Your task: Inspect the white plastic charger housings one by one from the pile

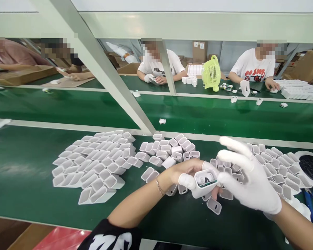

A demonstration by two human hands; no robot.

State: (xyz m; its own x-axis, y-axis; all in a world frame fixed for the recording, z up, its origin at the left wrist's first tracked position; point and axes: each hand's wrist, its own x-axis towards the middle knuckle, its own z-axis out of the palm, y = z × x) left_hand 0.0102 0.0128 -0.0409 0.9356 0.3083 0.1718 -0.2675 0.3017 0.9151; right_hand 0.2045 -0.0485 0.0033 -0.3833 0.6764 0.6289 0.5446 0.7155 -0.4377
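Note:
My left hand [189, 175], bare with white finger cots, grips a white plastic charger shell [206, 182] with its open end facing me; a small green circuit board sits inside. My right hand [246, 178] wears a white glove. Its thumb and lower fingers pinch at the shell's right edge while the upper fingers stretch out above. Both hands hover over the green bench [26, 173], above a cluster of empty white shells [169, 151].
A large pile of empty shells [94, 161] lies to the left and another [276, 165] to the right. Blue-handled pliers [311, 205] and a round white-rimmed dish [311, 168] sit at far right. Across the green conveyor [224, 114], several people work beside a yellow-green fan [211, 73].

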